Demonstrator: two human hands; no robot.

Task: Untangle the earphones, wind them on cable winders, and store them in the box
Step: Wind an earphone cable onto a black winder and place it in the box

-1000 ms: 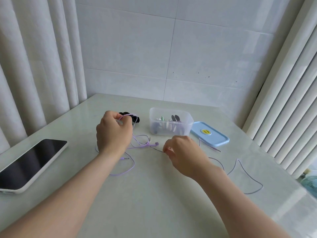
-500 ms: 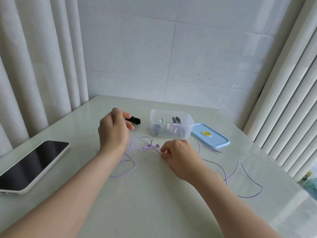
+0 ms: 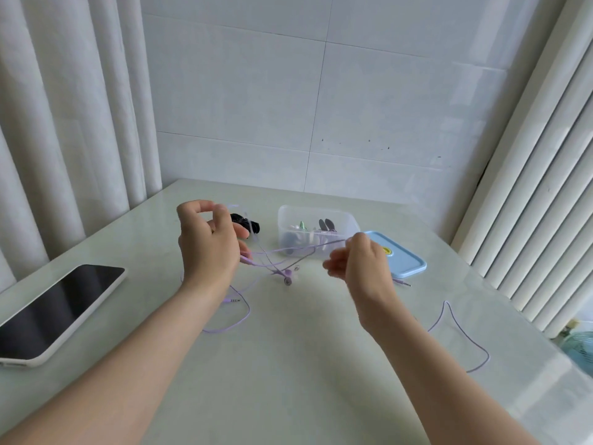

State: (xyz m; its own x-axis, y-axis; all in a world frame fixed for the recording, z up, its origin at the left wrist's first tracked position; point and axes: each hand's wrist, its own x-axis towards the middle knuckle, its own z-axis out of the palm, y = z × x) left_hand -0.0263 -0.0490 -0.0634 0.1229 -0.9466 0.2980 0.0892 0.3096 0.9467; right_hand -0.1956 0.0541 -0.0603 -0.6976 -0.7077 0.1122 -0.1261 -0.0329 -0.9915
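Stage: we judge untangling unfinished | left hand (image 3: 208,248) and right hand (image 3: 362,264) each pinch the purple earphones (image 3: 287,273), strands crossed between them | winding and storing in box (image 3: 321,211) beyond hands outstanding.

The glossy pale-green table (image 3: 298,387) carries a black-screened smartphone in a white case (image 3: 54,313) at its left edge, a clear plastic box (image 3: 285,229) toward the back, its blue lid (image 3: 407,264) just beside it, a small black bundle (image 3: 247,222), and purple earphone cable (image 3: 224,330) trailing in 2 loose loops.
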